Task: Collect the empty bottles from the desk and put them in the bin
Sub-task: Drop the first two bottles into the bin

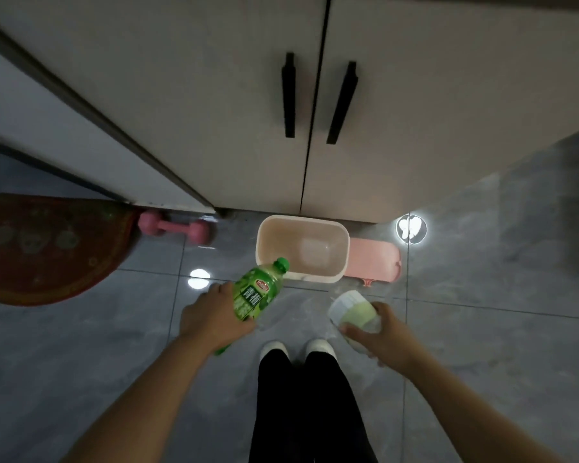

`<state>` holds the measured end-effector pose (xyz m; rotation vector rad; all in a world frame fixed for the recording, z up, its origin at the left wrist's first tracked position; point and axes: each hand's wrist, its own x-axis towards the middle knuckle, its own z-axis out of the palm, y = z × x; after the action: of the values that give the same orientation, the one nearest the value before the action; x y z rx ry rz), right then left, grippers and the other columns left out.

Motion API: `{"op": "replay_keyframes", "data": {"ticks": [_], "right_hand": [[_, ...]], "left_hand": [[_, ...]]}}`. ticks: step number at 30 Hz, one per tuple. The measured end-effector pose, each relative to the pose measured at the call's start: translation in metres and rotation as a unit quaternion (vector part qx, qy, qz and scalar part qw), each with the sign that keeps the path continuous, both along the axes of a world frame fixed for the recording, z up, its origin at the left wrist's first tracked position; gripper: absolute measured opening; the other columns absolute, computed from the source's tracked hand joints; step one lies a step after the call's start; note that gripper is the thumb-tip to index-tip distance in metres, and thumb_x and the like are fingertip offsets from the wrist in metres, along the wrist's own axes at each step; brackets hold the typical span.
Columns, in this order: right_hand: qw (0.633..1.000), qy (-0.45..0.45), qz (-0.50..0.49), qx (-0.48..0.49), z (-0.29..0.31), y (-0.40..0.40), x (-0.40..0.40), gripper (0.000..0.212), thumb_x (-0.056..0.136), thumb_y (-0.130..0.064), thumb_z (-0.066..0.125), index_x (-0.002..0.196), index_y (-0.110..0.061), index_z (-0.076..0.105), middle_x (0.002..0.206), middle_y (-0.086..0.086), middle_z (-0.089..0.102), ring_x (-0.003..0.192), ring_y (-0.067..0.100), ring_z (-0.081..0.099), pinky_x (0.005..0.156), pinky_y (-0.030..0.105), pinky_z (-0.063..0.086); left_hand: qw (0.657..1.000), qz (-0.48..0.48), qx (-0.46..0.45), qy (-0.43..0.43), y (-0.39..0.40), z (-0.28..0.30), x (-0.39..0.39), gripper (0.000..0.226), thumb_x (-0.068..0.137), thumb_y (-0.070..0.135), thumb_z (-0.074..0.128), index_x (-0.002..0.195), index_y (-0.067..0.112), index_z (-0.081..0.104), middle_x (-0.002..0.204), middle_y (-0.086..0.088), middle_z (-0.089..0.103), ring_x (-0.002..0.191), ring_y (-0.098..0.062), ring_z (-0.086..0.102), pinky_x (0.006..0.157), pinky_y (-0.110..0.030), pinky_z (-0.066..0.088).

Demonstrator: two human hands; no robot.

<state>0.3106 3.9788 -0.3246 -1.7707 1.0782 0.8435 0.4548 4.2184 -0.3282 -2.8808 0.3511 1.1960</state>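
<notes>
Green bottle (254, 297) in the left hand (211, 317), fingers wrapped round the lower body, green cap pointing up and forward so it overlaps the near-left rim of the bin (341, 248). Second bottle (353, 310), clear with a pale label and a light green tint, in the right hand (381, 332), gripped round its lower part, blunt end tipped forward-left; it sits short of the bin, near its front-right corner, not over the opening. Bin is a cream rectangular tub on the floor, directly ahead of both hands, interior looks empty. Both forearms extended forward and down, left from lower left, right from lower right, hands well apart with the person's legs in black trousers and white shoes (274, 349) between them. Pink flat tray-like piece (375, 262) touching the bin's right side. Pink dumbbell (174, 226) left of the bin by the cabinet base. Dark red round mat (47, 248) far left. Grey glossy tiled floor (482, 329) with light reflections. Light cabinet doors (214, 111) with two black bar handles (288, 95) behind the bin. Dim lighting.
</notes>
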Motion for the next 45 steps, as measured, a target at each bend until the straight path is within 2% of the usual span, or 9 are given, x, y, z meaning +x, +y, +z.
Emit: {"op": "replay_keyframes", "data": {"ticks": [5,9,16,25,28,31,37,41,45], "right_hand": [[0.996,-0.025,0.071,-0.044,-0.076,-0.005,0.033,0.079,0.066,-0.05,0.074,0.132,-0.02,0.041,0.126,0.006,0.058,0.109,0.025,0.058,0.076,0.023,0.036],[0.987,-0.047,0.136,-0.077,-0.118,-0.011,0.057,0.086,0.064,-0.06,0.069,0.135,-0.028,0.033,0.127,0.006,0.054,0.109,0.028,0.057,0.081,0.032,0.045],[0.964,-0.059,0.219,-0.138,-0.163,-0.024,0.086,0.087,0.065,-0.064,0.064,0.136,-0.033,0.025,0.126,0.002,0.053,0.107,0.028,0.06,0.084,0.037,0.05],[0.933,-0.077,0.309,-0.169,-0.204,-0.022,0.107,0.08,0.073,-0.06,0.061,0.137,-0.028,0.025,0.131,0.001,0.049,0.109,0.025,0.059,0.086,0.036,0.048],[0.929,-0.074,0.321,-0.169,-0.21,-0.02,0.112,0.079,0.074,-0.059,0.061,0.138,-0.027,0.025,0.132,0.002,0.048,0.11,0.026,0.059,0.086,0.036,0.049],[0.937,-0.064,0.309,-0.151,-0.213,-0.017,0.116,0.081,0.074,-0.058,0.062,0.139,-0.027,0.025,0.133,0.004,0.045,0.113,0.028,0.057,0.089,0.039,0.049],[0.941,-0.028,0.313,-0.125,-0.229,-0.003,0.133,0.08,0.077,-0.055,0.062,0.141,-0.024,0.025,0.138,0.01,0.036,0.116,0.031,0.055,0.093,0.04,0.048],[0.936,-0.012,0.329,-0.129,-0.253,0.012,0.147,0.073,0.08,-0.051,0.06,0.139,-0.021,0.029,0.132,0.009,0.05,0.114,0.029,0.057,0.095,0.042,0.05],[0.935,-0.022,0.327,-0.135,-0.276,0.025,0.155,0.075,0.081,-0.046,0.06,0.142,-0.019,0.025,0.133,0.008,0.05,0.112,0.027,0.057,0.095,0.041,0.047]], "left_hand": [[0.977,-0.197,0.004,-0.083,-0.051,-0.094,0.047,0.067,0.07,0.055,0.058,0.121,0.014,0.046,0.122,-0.007,0.052,0.11,-0.028,0.052,0.08,-0.038,0.045],[0.954,-0.284,0.009,-0.099,-0.087,-0.155,0.068,0.07,0.073,0.055,0.061,0.126,0.012,0.043,0.125,-0.006,0.053,0.115,-0.026,0.048,0.083,-0.038,0.042],[0.955,-0.288,0.011,-0.075,-0.125,-0.228,0.077,0.058,0.082,0.045,0.058,0.128,0.012,0.043,0.13,-0.007,0.052,0.12,-0.028,0.048,0.099,-0.043,0.037],[0.962,-0.257,-0.047,-0.074,-0.128,-0.283,0.071,0.032,0.09,0.032,0.049,0.119,0.019,0.052,0.122,-0.005,0.06,0.108,-0.021,0.055,0.093,-0.034,0.045],[0.968,-0.229,-0.066,-0.081,-0.123,-0.288,0.074,0.029,0.091,0.023,0.047,0.119,0.019,0.051,0.122,-0.005,0.06,0.108,-0.02,0.056,0.093,-0.033,0.045],[0.989,-0.122,-0.078,-0.045,-0.112,-0.289,0.077,0.024,0.093,0.022,0.04,0.113,0.02,0.054,0.118,-0.004,0.061,0.093,-0.016,0.054,0.083,-0.028,0.043],[0.989,-0.126,-0.079,-0.003,-0.105,-0.282,0.078,0.031,0.094,0.02,0.038,0.119,0.018,0.055,0.127,-0.004,0.053,0.112,-0.025,0.054,0.095,-0.039,0.046],[0.986,-0.138,-0.092,-0.009,-0.11,-0.28,0.075,0.027,0.093,0.019,0.041,0.114,0.018,0.057,0.124,-0.003,0.053,0.11,-0.021,0.054,0.101,-0.04,0.043],[0.987,-0.134,-0.087,-0.027,-0.107,-0.285,0.075,0.023,0.093,0.019,0.04,0.106,0.019,0.059,0.119,-0.002,0.057,0.106,-0.019,0.055,0.099,-0.04,0.044]]}}
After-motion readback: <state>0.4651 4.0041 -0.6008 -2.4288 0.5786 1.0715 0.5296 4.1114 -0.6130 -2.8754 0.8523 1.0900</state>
